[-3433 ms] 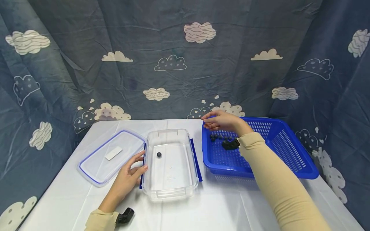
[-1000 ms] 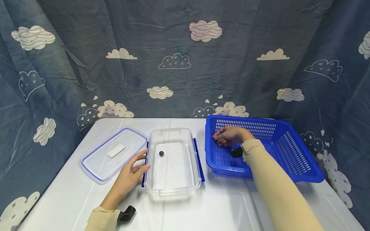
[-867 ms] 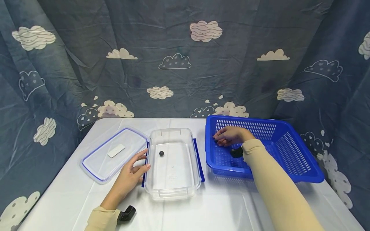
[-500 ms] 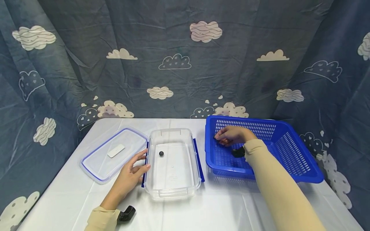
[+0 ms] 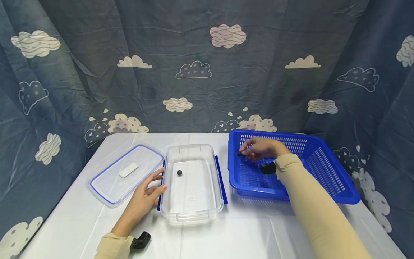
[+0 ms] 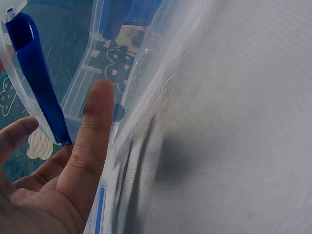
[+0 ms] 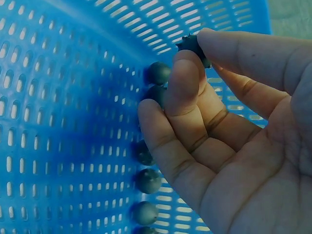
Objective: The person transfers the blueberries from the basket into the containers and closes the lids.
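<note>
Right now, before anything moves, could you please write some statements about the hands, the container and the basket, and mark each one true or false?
1. The right hand pinches a dark berry. True.
2. More berries lie inside the blue basket. True.
3. The clear container is closed. False: it is open, and its lid lies on the table to its left.
4. The left hand is at the left side of the clear container. True.
5. The clear container holds three berries. False: one berry lies in it.
</note>
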`<state>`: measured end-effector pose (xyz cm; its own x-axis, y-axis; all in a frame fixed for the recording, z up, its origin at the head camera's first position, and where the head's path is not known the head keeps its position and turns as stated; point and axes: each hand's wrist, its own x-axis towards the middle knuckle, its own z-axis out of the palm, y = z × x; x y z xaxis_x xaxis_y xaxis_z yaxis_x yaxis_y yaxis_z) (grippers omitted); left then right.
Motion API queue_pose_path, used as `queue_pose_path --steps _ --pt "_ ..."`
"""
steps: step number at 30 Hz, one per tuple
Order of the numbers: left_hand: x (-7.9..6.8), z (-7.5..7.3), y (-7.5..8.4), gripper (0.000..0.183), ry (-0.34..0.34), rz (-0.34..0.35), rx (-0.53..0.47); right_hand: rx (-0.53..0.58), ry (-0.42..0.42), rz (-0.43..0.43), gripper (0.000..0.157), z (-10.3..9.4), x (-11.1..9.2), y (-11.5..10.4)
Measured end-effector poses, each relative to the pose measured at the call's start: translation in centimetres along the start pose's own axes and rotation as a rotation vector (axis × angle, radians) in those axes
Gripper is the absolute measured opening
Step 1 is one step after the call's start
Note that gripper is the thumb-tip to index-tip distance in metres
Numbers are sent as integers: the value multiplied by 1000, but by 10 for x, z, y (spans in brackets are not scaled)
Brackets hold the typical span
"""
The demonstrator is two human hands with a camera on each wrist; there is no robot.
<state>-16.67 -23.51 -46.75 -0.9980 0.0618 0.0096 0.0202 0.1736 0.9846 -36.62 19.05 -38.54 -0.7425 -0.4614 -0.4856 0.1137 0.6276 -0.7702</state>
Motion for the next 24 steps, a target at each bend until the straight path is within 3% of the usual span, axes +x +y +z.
queue_pose_path --steps 7,24 --pt "0 0 0 62 4 0 -1 -19 31 -40 30 -3 -5 -10" --pt "0 0 0 62 0 1 8 -42 6 -162 28 -3 -14 -36"
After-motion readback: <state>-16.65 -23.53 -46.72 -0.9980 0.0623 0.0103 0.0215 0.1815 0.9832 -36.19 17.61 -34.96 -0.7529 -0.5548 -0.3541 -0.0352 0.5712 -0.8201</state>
